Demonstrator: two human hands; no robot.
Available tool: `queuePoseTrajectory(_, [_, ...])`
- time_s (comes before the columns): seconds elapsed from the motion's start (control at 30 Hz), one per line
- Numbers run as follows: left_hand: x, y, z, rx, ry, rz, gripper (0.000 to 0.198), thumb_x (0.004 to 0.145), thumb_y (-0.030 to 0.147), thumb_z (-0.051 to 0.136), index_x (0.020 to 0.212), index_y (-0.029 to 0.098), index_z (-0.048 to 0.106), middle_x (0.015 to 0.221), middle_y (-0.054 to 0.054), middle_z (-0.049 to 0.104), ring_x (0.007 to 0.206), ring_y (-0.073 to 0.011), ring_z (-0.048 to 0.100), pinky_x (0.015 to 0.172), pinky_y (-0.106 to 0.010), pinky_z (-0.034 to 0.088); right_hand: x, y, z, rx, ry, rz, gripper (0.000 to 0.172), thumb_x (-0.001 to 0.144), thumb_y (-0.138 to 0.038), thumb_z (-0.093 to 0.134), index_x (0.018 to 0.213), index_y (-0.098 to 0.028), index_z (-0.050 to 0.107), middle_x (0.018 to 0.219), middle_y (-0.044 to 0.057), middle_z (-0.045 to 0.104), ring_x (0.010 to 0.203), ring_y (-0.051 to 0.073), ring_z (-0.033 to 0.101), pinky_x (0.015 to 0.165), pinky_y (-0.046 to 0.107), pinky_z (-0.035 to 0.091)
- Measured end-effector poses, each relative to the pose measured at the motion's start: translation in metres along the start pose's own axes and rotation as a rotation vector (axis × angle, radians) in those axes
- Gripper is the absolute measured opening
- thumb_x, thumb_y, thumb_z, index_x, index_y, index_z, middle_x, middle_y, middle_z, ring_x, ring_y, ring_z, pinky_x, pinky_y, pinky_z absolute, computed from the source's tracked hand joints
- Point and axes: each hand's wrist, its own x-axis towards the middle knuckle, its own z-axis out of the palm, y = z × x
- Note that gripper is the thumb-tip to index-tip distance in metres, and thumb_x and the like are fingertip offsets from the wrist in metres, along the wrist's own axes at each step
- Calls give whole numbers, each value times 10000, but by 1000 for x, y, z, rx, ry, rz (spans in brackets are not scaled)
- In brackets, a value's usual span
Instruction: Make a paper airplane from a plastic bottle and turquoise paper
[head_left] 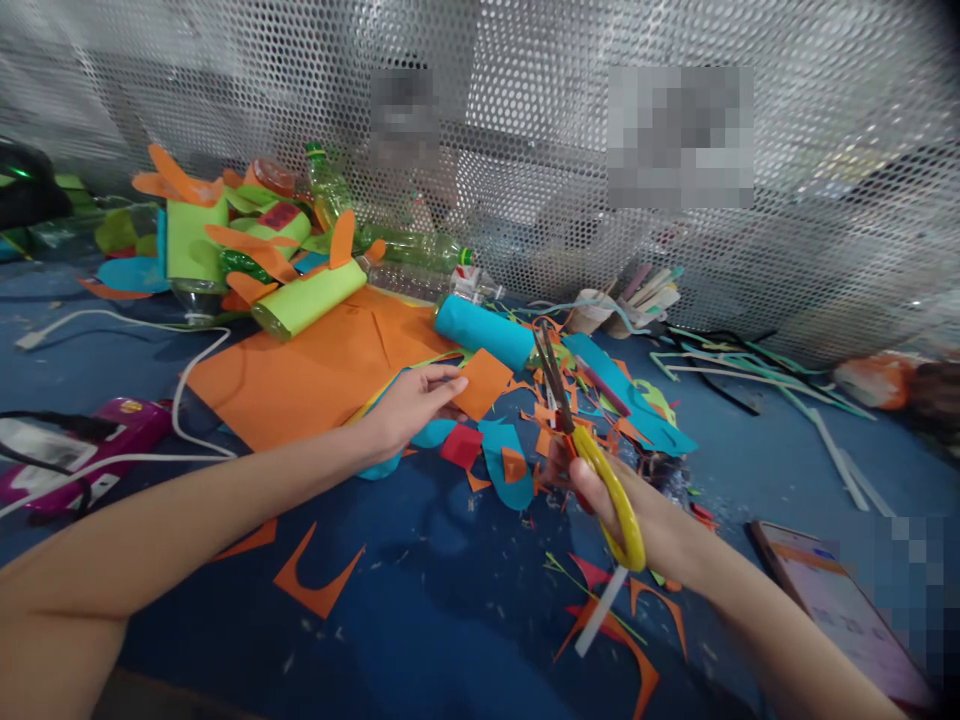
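My left hand (416, 400) pinches a small orange paper piece (482, 383) above the blue table. Under it lie blue and red paper cut-outs (499, 455). My right hand (645, 520) grips yellow-handled scissors (585, 440), fingers through the loops. The scissor blades point up and away, nearly together, just right of the orange piece and not touching it.
A large orange sheet (315, 375) lies behind my left hand. Plastic bottles wrapped in green paper (307, 300) and a blue-wrapped roll (484, 332) sit further back. Orange scraps litter the table. A phone (840, 610) lies at right, a pink device with cables (82, 445) at left. A mesh wall stands behind.
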Motion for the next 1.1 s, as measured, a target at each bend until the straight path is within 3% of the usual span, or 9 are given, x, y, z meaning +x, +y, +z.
queuePoseTrajectory(0.2, [-4,11,3,-75,-96,60,274,804,321,628,1023,157,647,926,-62,687,715,-132,631,698,-282,526,-7,-4,-4,-70,-139,0,356,918,-508,290,773,-226,452,689,12,522,580,152,491,532,299,451])
queuePoseTrajectory(0.5, [-5,15,3,25,-136,127,274,829,333,601,1064,203,653,1018,-45,687,877,-159,640,834,-303,498,-11,-16,-7,-191,-144,-132,354,903,-514,310,742,-242,470,642,22,552,550,174,517,506,319,435])
queuePoseTrajectory(0.83, [-10,25,8,123,-137,112,230,844,274,570,1030,175,664,965,-46,696,838,-144,631,803,-287,488,-11,-17,-5,-275,-135,-149,406,904,-552,261,852,-223,494,749,68,610,647,204,576,575,344,461])
queuePoseTrajectory(1.1, [-7,23,4,194,-86,153,229,823,287,593,1010,182,675,941,-33,696,878,-161,616,802,-292,480,-6,-19,-4,-200,-109,-110,435,864,-608,312,708,-229,459,555,4,520,452,134,450,436,283,345])
